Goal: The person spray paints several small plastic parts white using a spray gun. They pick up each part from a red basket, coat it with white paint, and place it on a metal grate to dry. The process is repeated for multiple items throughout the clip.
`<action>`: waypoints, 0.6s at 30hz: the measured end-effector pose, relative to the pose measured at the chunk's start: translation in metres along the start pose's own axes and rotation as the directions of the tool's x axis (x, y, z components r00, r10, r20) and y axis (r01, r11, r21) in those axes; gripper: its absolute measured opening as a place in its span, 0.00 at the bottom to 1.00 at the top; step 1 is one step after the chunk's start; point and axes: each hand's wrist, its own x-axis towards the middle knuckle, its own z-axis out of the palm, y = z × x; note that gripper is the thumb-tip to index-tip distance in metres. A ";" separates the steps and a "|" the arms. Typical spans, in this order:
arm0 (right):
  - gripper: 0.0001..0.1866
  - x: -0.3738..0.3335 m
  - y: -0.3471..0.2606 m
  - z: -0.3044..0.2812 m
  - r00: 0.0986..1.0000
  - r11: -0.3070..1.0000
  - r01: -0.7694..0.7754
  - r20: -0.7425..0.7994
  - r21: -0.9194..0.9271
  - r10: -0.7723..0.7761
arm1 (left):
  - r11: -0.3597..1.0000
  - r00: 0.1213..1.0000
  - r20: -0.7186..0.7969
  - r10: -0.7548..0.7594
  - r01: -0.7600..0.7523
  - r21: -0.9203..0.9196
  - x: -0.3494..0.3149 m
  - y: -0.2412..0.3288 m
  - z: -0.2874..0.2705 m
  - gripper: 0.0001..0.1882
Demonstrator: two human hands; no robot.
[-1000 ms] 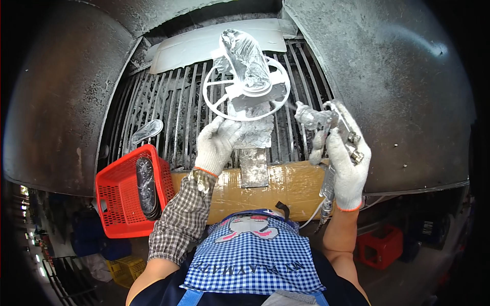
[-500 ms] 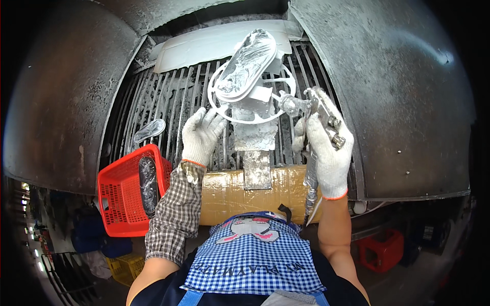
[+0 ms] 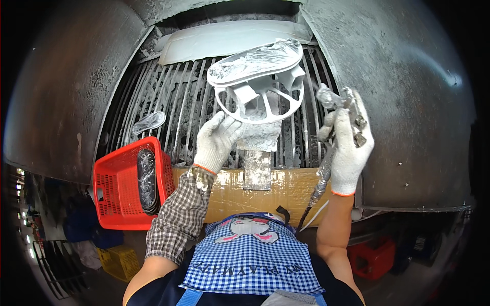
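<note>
An oval part with a white rim and a film-covered face [image 3: 255, 62] rests on a white spoked wheel [image 3: 278, 113], mounted on a powder-crusted stand [image 3: 258, 136]. My left hand [image 3: 217, 140], in a white knitted glove, has its fingers stretched out beside the wheel's near-left rim; whether the fingertips touch it I cannot tell. On the right, my right hand [image 3: 352, 140], gloved too, is closed around a metal spray gun [image 3: 334, 99], whose nozzle points toward the wheel. A wrapped hose [image 3: 320, 186] runs down from the gun.
A red plastic basket [image 3: 104, 178] holding dark oval parts in film [image 3: 147, 176] stands at the left. Behind it, a smaller film-covered oval piece [image 3: 149, 122] lies over the metal slats [image 3: 178, 112]. Metal walls [image 3: 393, 117] flank the booth, and a taped brown box edge [image 3: 222, 196] runs along the front.
The wheel and oval part have turned, so the part now lies more crosswise. My right hand has moved right with the spray gun, and my left hand has shifted slightly right.
</note>
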 end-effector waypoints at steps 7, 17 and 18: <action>0.30 -0.019 -0.007 0.005 0.997 0.999 -0.041 0.068 0.004 0.040 | 1.000 1.000 -0.012 0.004 -0.005 -0.023 -0.002 -0.004 0.007 0.37; 0.29 -0.023 0.003 0.021 0.956 0.974 -0.180 0.258 0.137 0.141 | 0.999 0.988 -0.151 0.040 -0.042 -0.009 0.005 0.005 0.002 0.29; 0.30 -0.025 0.000 0.022 0.959 0.976 -0.161 0.256 0.146 0.120 | 0.998 0.988 -0.146 0.051 -0.054 -0.014 0.005 0.005 0.003 0.28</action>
